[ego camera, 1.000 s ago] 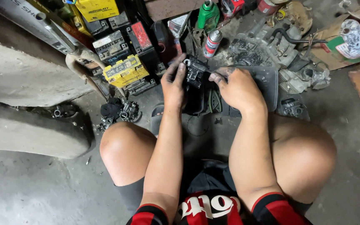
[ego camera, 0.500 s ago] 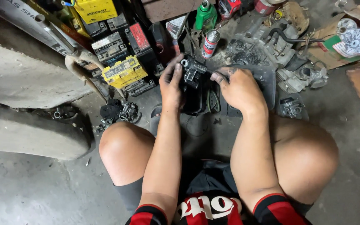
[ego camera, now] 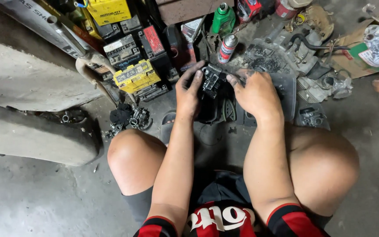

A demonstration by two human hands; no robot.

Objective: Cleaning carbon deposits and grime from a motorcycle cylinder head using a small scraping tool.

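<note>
A small black and grey greasy engine part is held up between both hands, above a dark tray on the floor. My left hand wraps its left side, with the thumb on top. My right hand grips the right side, fingertips pressed on the part's upper edge. Both hands are smeared with dark grease. My bare knees stick out on either side below the forearms.
Several batteries, yellow and black, are stacked at the back left. A spray can and a green bottle stand behind the hands. Grey engine parts lie at the back right. A concrete ledge runs along the left.
Both hands stay on the part and have shifted only slightly; the fingers of my right hand have moved a little on its top edge.
</note>
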